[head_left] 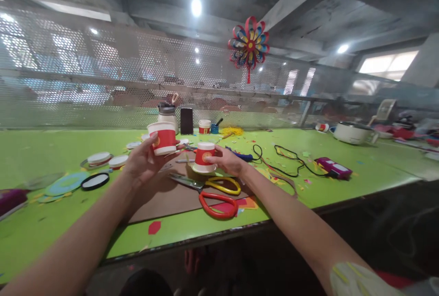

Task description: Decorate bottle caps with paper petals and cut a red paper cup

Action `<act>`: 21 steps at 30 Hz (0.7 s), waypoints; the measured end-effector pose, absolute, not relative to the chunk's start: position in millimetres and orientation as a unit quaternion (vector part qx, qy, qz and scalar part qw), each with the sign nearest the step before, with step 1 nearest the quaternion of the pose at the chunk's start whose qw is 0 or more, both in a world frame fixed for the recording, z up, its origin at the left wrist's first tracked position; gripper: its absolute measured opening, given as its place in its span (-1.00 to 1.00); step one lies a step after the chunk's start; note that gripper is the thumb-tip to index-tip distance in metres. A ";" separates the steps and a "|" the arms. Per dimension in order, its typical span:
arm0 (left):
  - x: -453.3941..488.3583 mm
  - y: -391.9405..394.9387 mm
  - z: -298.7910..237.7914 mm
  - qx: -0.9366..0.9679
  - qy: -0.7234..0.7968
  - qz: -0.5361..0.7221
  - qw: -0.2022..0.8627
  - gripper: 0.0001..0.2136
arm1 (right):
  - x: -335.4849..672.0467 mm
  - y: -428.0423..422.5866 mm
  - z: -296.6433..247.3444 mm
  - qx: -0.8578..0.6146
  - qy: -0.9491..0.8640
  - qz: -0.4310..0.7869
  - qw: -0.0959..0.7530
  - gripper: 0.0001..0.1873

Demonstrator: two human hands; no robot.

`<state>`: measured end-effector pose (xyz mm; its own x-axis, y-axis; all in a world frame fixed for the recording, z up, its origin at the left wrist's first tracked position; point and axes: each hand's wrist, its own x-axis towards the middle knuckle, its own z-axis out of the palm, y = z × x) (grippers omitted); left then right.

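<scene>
My left hand [146,161] is closed around a red and white paper cup [165,139], held upright and slightly tilted above the table. Just right of it, my right hand [228,160] grips a second, smaller-looking red paper cup [202,153], turned with its wide rim down. The two cups are apart. Below them, large scissors [199,185] with one yellow and one red handle lie partly spread on a brown cardboard sheet [154,204]. My right forearm passes beside the scissors' handles.
White round lids [119,162], a black ring [95,181] and light-blue paper rings [66,183] lie left. A bottle [168,114], phone [186,121] and another cup [205,126] stand behind. Right are a corded purple device [334,169] and a white pot [353,133]. Paper scraps dot the green table [370,181].
</scene>
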<state>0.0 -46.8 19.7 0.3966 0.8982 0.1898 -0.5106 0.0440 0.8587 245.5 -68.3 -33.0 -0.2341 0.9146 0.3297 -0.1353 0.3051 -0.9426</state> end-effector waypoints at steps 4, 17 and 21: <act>0.6 -47.3 18.7 0.479 0.191 0.504 0.693 -0.68 | 230.3 -63.9 -44.5 -0.330 -0.639 0.467 0.515 -0.42; 2.0 -40.1 9.6 0.520 0.243 0.428 0.698 -0.68 | 226.5 -46.3 -58.4 -0.426 -0.694 0.325 0.481 -0.50; 5.8 -37.2 1.5 0.528 0.241 0.398 0.710 -0.70 | 230.2 -41.1 -61.7 -0.463 -0.693 0.283 0.475 -0.49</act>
